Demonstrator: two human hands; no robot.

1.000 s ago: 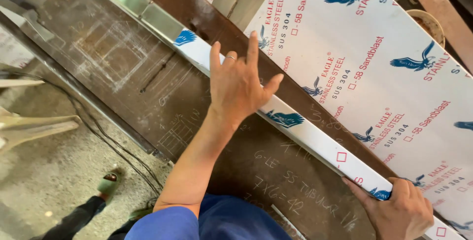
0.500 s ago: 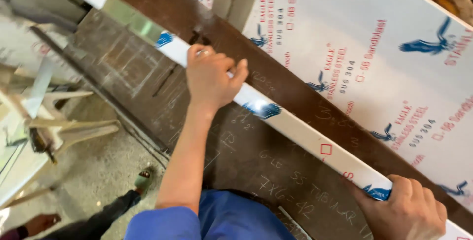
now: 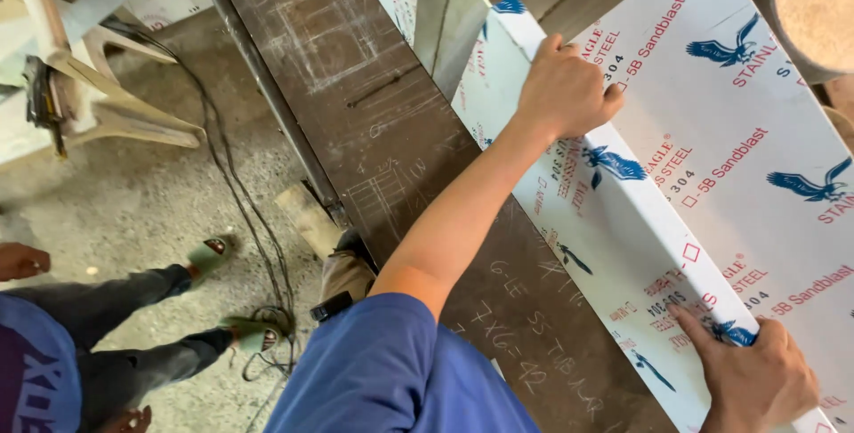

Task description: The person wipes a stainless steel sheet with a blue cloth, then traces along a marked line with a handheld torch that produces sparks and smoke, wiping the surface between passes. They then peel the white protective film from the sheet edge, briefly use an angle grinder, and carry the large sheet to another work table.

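Note:
A long folded metal strip (image 3: 623, 246), wrapped in white film with blue bird prints and red lettering, runs diagonally over a dark steel table (image 3: 391, 131) marked with chalk. My left hand (image 3: 567, 86) is closed around the strip's upper edge near its far part. My right hand (image 3: 761, 380) grips the same strip at the lower right, index finger stretched along the film. A wide sheet (image 3: 756, 104) with the same film lies just beyond the strip.
Another person (image 3: 89, 335) in dark trousers and green sandals stands on the concrete floor at lower left. A black cable (image 3: 240, 193) trails along the table's edge. A white plastic chair (image 3: 98, 104) is at upper left, a wood block (image 3: 307, 215) under the table, and a round tan object (image 3: 814, 6) at top right.
My left hand went from lying flat with spread fingers on the strip to gripping its edge farther along. The view swung left, bringing the floor and the other person into sight.

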